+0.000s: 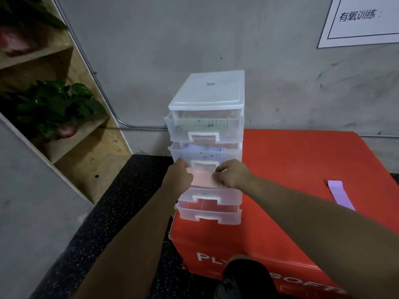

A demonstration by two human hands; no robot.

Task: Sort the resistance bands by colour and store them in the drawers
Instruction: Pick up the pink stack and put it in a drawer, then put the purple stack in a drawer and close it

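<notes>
A clear plastic drawer unit point(207, 91) stands on a red plyo box point(302, 160). Its top drawer point(205, 128) holds green bands, the second drawer point(205, 152) bluish ones. The third drawer point(210, 196) is pulled out. Over it, my left hand point(180, 173) and my right hand point(234, 174) each pinch one end of a pink band point(204, 179). The bottom drawer point(209, 214) sticks out slightly. A purple band point(340, 194) lies flat on the box to the right.
A wooden shelf with potted plants point(58, 108) stands at the left against the grey wall. Black speckled rubber floor point(103, 223) lies below. A paper notice point(362, 20) hangs at the upper right. A dark shoe point(246, 277) shows at the bottom.
</notes>
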